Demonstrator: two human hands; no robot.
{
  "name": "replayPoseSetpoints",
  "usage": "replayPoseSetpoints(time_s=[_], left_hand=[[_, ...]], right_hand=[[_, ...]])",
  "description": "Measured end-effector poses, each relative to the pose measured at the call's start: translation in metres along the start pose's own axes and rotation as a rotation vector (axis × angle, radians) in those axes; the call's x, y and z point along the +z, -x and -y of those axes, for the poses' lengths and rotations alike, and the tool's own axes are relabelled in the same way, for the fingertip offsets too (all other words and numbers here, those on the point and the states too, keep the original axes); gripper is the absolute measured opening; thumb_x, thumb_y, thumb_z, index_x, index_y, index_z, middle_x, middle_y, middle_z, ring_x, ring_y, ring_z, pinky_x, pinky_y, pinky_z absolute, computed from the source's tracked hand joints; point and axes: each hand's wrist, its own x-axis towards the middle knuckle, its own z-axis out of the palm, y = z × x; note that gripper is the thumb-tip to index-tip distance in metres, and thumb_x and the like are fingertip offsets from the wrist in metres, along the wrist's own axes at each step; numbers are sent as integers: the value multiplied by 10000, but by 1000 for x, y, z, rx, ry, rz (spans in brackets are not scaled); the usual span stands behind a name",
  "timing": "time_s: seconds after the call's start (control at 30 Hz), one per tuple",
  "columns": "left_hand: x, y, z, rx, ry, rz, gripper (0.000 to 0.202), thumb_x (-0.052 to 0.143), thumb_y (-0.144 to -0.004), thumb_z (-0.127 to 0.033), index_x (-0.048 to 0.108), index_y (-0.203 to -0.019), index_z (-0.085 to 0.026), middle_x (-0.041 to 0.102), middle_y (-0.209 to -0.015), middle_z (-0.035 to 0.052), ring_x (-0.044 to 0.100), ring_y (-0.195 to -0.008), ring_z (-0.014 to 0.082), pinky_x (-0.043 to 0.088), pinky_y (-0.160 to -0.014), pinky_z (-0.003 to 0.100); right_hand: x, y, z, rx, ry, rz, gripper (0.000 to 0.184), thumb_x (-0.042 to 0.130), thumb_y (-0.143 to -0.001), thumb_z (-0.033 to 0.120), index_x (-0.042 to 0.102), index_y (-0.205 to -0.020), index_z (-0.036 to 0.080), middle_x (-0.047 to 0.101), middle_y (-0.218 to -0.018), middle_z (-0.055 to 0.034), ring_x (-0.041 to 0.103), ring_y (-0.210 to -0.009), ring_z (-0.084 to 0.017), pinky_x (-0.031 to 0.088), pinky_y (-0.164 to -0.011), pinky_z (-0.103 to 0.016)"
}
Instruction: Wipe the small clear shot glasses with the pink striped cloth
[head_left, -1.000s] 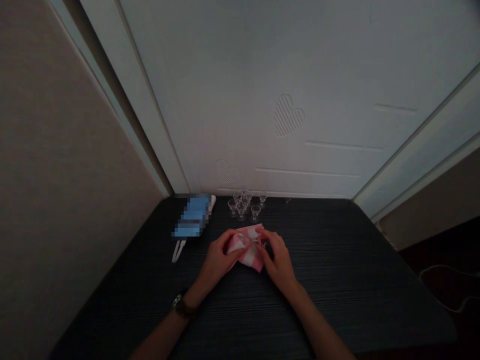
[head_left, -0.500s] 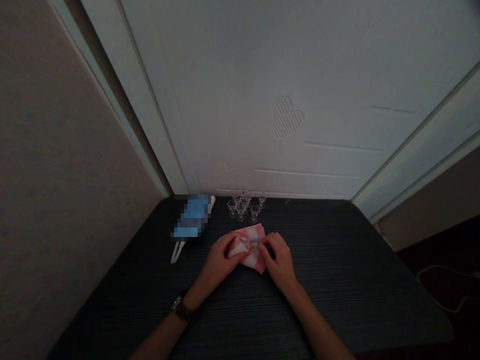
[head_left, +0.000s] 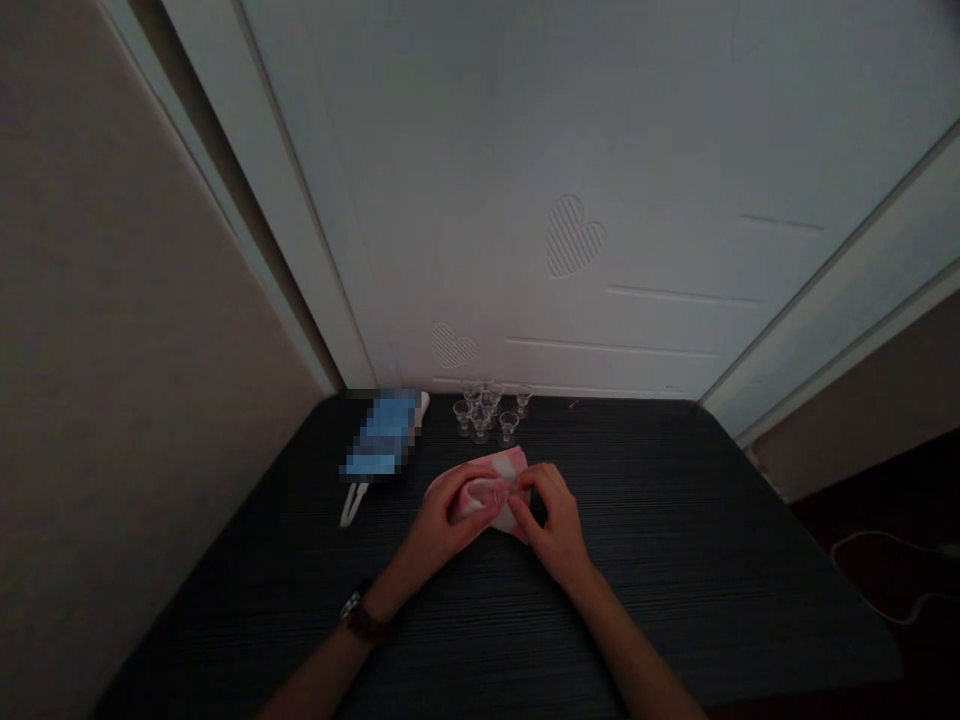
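Note:
My left hand (head_left: 442,520) is closed around a pink and white cloth (head_left: 511,462) that is bunched over a small clear glass (head_left: 498,493). Most of this glass is hidden by fabric and fingers. My right hand (head_left: 559,525) pinches the glass at its right end, thumb and fingertips together. Part of the cloth spreads out beneath both hands, just above the dark table. Beyond them stands a cluster of several tiny clear stemmed glasses (head_left: 480,421), the nearest one (head_left: 508,427) a little to the right.
A phone with a blurred blue screen (head_left: 382,435) lies on a white power bank to the left, with a short white cable (head_left: 349,504). The dark ribbed table (head_left: 675,580) meets a white panel (head_left: 465,200) with carved hearts at the back. A beige wall borders the left.
The cloth has been folded further over the glass between my hands, and its right flap shows less. My right fingers have shifted slightly at the glass. The standing glasses stay put.

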Motion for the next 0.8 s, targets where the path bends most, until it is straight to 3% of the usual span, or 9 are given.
replayPoseSetpoints(time_s=[0.27,0.47,0.57,0.67,0.8], left_hand=[[-5,-2,6,-173,365,-136,315,382,-902,-386,601,-994,-178,643,-971,47,593,-885,191,452,-770,272],[-4,-5,10,-256,519,-97,244,509,-851,-337,534,-1043,-190,673,-764,14,639,-726,171,483,-669,265],[-5,-5,7,-240,487,-43,319,611,-784,-264,513,-1080,-193,688,-908,47,644,-858,189,495,-717,272],[-3,-5,11,-185,484,59,388,654,-740,-202,535,-1109,-191,625,-1141,91,570,-1082,222,469,-877,331],[2,-4,25,-155,335,145,384,668,-720,-218,598,-1095,-180,601,-1185,104,555,-1102,249,432,-948,395]], right_hand=[[1,0,-2,-25,-35,-42,136,578,-809,206,538,-937,192,542,-925,-49,496,-897,-202,389,-802,-338],[2,2,-3,-27,-21,-10,167,575,-809,225,547,-972,199,547,-916,-43,498,-871,-203,384,-781,-343],[1,2,-3,-28,-35,-11,156,559,-820,238,545,-971,197,546,-903,-41,498,-855,-200,381,-771,-342],[0,2,-1,-31,-64,-4,143,540,-833,250,546,-968,200,546,-891,-36,498,-841,-196,378,-770,-341],[-1,2,1,-36,-93,21,153,550,-829,255,546,-972,202,543,-874,-32,497,-838,-194,374,-772,-341]])
